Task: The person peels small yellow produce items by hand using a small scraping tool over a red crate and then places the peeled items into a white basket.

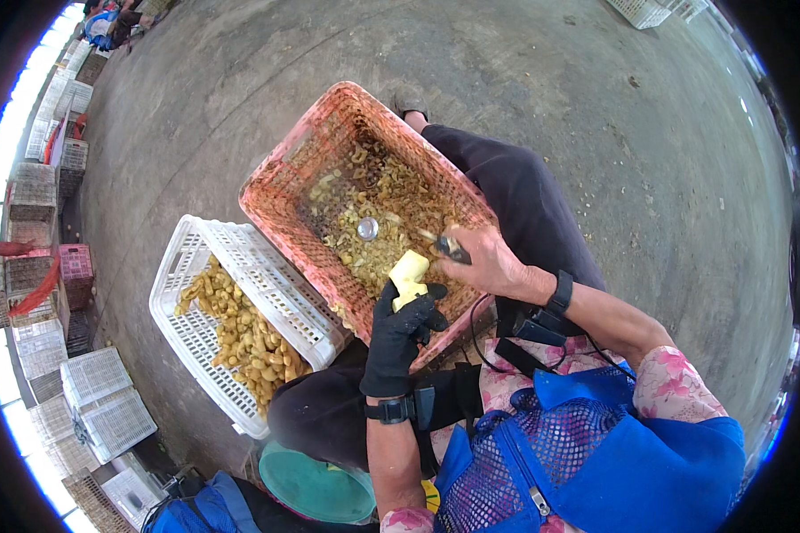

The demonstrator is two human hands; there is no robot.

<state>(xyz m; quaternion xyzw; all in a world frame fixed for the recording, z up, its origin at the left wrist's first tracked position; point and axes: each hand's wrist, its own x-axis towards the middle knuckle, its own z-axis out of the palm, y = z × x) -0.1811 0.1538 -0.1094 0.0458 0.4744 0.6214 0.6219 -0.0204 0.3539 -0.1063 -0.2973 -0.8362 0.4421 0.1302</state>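
My left hand, in a black glove, grips a pale yellow, peeled piece of ginger that points upward. Just to its right, my bare right hand is closed round a small dark-handled tool; its working end is blurred, so I cannot tell whether it is a knife or a peeler. Both hands are over the near right part of a pink plastic crate, with brown and yellow ginger peelings spread inside. Among the peelings lies a round, shiny metallic thing.
Left of the pink crate, a tilted white crate holds knobbly ginger roots. A green basin sits by my left leg. Stacked crates line the far left, and another white crate stands at the top right.
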